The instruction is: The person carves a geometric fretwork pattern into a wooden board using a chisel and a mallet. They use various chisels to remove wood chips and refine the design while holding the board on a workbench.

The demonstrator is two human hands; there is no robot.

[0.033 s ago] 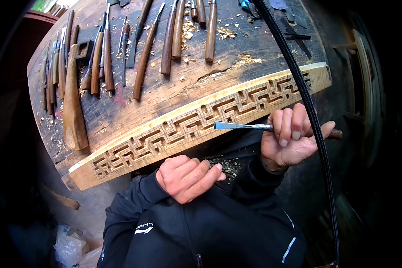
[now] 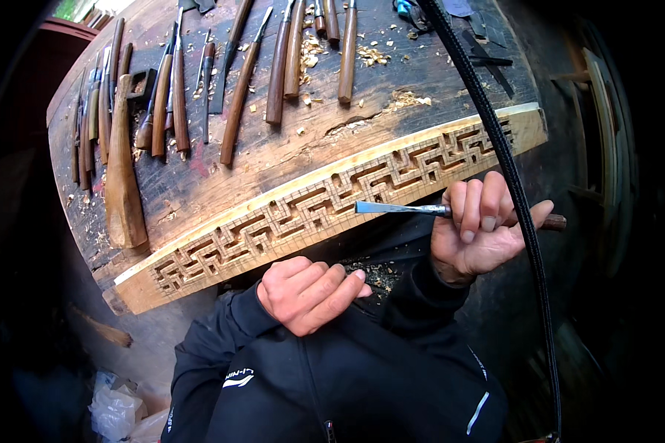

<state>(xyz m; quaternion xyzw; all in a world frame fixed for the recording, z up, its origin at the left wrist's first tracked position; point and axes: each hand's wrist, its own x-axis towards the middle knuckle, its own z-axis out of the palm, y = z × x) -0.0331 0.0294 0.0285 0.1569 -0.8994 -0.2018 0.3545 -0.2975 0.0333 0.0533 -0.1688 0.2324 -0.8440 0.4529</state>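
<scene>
In my right hand (image 2: pixel 465 240) is a wood chisel (image 2: pixel 399 208), gripped by its dark wooden handle. Its flat steel blade points left, over the near edge of a long carved board (image 2: pixel 288 221). This pale wooden board carries a pencilled grid and a cut-out geometric fretwork pattern, and lies slantwise along the bench's near edge. My left hand (image 2: pixel 310 295) is loosely closed in front of my jacket, just below the board. No object shows in it, though its palm faces away from view.
Across the wooden workbench (image 2: pixel 185 196) lie several chisels and gouges (image 2: pixel 240 100), with wood shavings (image 2: pixel 373 55) among them. A wooden mallet (image 2: pixel 124 184) is at left. A black braided cable (image 2: pixel 488 111) crosses the view before my right hand. A plastic bag (image 2: pixel 116 406) sits at lower left.
</scene>
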